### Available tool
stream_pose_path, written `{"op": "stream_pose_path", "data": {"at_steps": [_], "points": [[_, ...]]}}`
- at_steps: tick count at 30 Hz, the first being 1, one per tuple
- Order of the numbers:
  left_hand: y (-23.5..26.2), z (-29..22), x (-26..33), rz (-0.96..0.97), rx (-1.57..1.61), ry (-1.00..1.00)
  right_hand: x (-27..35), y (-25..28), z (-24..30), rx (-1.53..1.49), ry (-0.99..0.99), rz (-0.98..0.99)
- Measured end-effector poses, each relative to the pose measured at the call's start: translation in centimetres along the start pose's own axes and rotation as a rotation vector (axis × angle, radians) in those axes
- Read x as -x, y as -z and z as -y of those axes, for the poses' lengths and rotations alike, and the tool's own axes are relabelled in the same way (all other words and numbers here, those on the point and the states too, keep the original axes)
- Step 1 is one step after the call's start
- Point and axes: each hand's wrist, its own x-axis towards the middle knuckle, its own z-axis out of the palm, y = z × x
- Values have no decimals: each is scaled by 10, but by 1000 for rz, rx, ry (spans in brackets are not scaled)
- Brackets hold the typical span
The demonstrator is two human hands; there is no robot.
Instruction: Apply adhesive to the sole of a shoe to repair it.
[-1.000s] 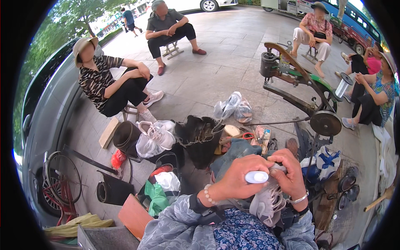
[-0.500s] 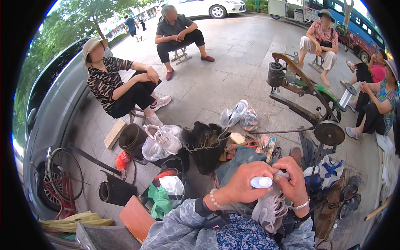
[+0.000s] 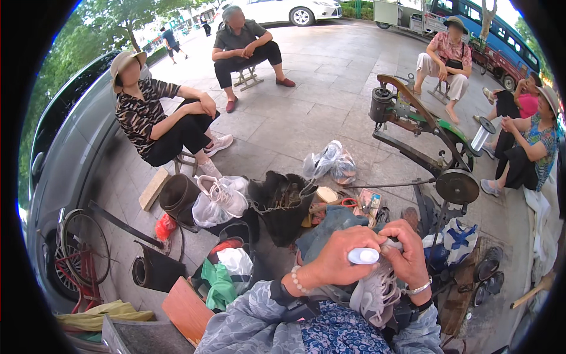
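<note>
Sneaker (image 3: 372,292), pale grey, lace-up, sits on the lap directly below the grip, over the blue patterned apron (image 3: 342,330). Left hand (image 3: 345,253) is wrapped round a white round-ended object (image 3: 363,255); handle or bottle, can't tell, working end hidden. Right hand (image 3: 408,252) pinches a grey edge just beside it, likely the sneaker's upper.

My read: close two-handed work at that edge is in hand; unclear if piercing, gluing or other. Next move calls for a firm right pinch, with the white object lined up and fingertips clear of its end. Teal cloth (image 3: 324,229) just beyond the left hand; red-handled scissors (image 3: 349,202) past it; cobbler's sewing machine (image 3: 437,125) well beyond, to the right.
</note>
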Motion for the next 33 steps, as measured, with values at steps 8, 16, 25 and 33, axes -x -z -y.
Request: {"op": "stream_pose_path", "data": {"at_steps": [8, 16, 25, 33], "points": [[23, -3, 2, 60, 36, 50, -12, -5, 0, 27, 63, 44], [20, 10, -6, 85, 125, 154, -9, -4, -21, -34, 34, 21], [15, 17, -4, 42, 45, 141, -8, -8, -22, 4, 64, -18], [18, 14, -3, 11, 66, 153, -11, -12, -22, 17, 68, -3]]}}
